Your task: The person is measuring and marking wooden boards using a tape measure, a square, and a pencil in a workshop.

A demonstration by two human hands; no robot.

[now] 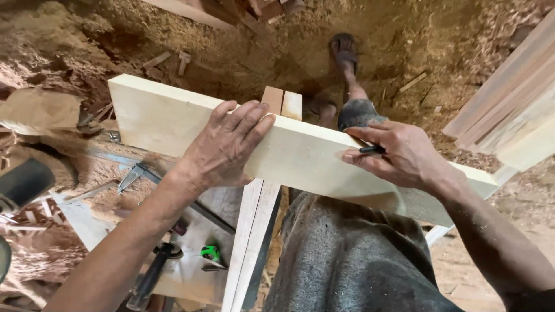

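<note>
Pale board (300, 156) lies across narrow upright timbers (254, 231) mid-scene, sawdust floor (69, 40) far behind, tools on bench (191, 271) near left. Left hand (225, 147) spread flat, pressing board's far edge; right hand (399, 156) pinches a dark pencil (372, 149) at its right part. Narrow support: board could tip or slide if pressure eases, skewing any mark.

A woodworking shop: sawdust (87, 34) covers the floor, planks (509, 110) lean stacked, tools (151, 276) litter the bench (191, 271).

Board (173, 112) across narrow beam (254, 231)
</note>
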